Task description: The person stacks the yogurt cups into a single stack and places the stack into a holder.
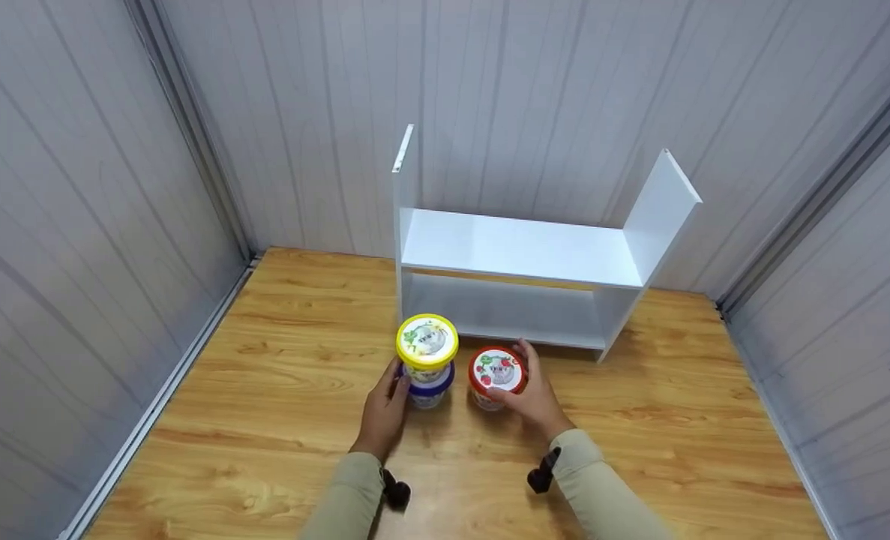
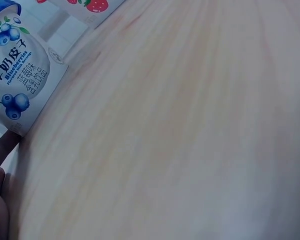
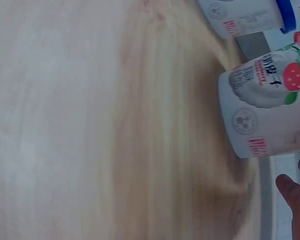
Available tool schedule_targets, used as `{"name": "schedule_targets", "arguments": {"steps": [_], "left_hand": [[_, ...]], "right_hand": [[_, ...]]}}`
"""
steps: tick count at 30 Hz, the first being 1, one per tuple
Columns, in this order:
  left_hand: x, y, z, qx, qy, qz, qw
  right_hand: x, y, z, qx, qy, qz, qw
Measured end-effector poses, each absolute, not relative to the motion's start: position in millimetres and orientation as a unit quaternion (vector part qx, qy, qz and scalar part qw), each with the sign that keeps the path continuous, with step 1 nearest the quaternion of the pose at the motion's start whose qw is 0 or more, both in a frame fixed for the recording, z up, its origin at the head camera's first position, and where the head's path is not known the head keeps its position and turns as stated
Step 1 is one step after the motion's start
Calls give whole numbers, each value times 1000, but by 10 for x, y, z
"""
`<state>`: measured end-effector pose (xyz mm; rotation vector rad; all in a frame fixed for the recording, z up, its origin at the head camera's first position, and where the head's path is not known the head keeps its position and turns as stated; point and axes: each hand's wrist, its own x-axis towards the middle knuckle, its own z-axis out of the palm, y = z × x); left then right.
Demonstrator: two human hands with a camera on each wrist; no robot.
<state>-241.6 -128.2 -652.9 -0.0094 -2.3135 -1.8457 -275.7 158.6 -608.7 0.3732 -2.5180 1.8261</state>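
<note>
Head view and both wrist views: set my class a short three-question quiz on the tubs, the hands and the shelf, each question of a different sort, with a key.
1. True or false: the yellow-lidded tub stands stacked on the blue-lidded tub.
2. Which hand holds the red-lidded tub? A) left hand B) right hand C) neither
3. Fill in: the white shelf unit stands on the wooden ___, behind the tubs.

Key: 1 true; 2 B; 3 table.
</note>
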Motion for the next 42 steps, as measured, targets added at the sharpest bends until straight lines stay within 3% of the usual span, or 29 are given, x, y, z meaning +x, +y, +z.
{"name": "schedule_targets", "arguments": {"steps": [21, 42], "left_hand": [[-2406, -1296, -6494, -2, -789, -609, 78], [-2410, -1293, -6516, -5, -783, -618, 72]], "right_hand": [[-2744, 1563, -6244, 106, -812, 573, -2], [-2851, 1582, -5750, 110, -821, 560, -15]]}}
